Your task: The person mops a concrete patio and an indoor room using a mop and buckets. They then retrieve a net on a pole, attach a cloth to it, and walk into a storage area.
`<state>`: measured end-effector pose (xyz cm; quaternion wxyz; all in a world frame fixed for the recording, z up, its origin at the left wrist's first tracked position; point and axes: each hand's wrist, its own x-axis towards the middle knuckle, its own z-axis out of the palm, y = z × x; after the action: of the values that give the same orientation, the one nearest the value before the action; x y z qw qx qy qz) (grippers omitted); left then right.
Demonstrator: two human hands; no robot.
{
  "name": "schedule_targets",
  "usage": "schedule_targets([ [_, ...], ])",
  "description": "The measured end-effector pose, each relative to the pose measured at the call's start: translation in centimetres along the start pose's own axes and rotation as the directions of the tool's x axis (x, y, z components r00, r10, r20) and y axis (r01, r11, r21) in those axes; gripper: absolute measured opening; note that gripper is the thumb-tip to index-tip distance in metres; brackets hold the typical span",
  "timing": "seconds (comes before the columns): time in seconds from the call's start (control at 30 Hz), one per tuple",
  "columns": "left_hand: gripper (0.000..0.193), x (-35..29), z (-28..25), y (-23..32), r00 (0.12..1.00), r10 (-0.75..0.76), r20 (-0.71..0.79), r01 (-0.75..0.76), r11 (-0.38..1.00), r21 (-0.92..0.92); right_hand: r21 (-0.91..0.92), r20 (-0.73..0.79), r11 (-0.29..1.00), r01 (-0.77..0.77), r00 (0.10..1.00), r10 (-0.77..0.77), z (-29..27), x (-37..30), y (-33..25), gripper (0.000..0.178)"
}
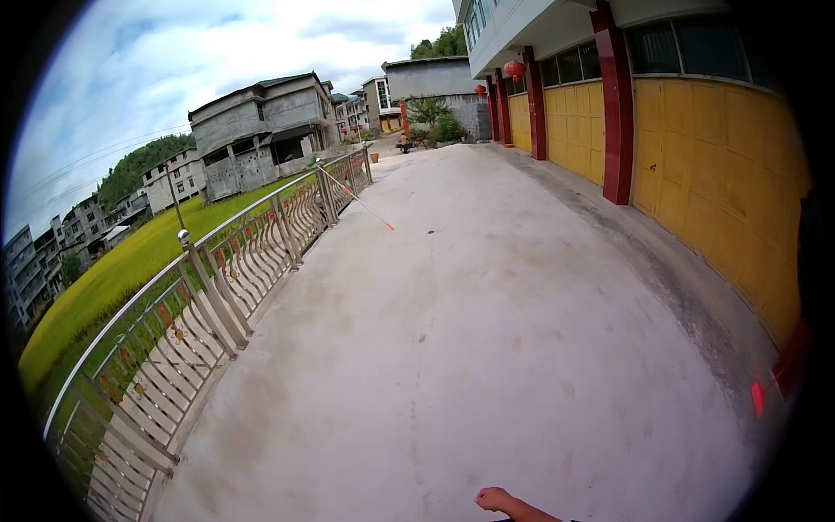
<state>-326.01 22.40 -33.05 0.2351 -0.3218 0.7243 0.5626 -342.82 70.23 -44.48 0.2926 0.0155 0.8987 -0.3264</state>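
My right hand shows small at the lower edge, right of the middle, with its forearm running off to the lower right. The fingers are curled into a fist. Whatever they may hold is hidden or too small to make out. Pale concrete paving lies beyond the hand, and no other object touches it visibly. My left hand is out of the picture.
A metal railing borders the left side, beside a green field. Against it leans a thin pole with an orange lower end. Yellow doors and red pillars line the right. A red object stands at right.
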Motion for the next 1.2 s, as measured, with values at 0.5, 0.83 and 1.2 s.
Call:
schedule_targets([
  [0.5,0.034,32.7,-12.9,17.7,0.943,-0.283,-0.175,0.199,0.901,-0.386,-0.076,0.179,0.994,-0.074,0.98,0.087,-9.6,36.1,-6.6,0.031],
  [0.83,0.038,58.9,-12.5,59.6,0.952,0.298,-0.068,-0.296,0.954,0.043,0.156,0.206,0.896,-0.416,0.901,0.383,-19.7,48.3,-14.1,0.025],
  [1.2,0.031,76.1,-17.2,71.5,0.994,-0.107,0.001,0.107,0.992,0.072,-0.016,-0.184,0.999,0.03,0.982,-0.032,-40.4,95.6,-37.0,0.031],
])
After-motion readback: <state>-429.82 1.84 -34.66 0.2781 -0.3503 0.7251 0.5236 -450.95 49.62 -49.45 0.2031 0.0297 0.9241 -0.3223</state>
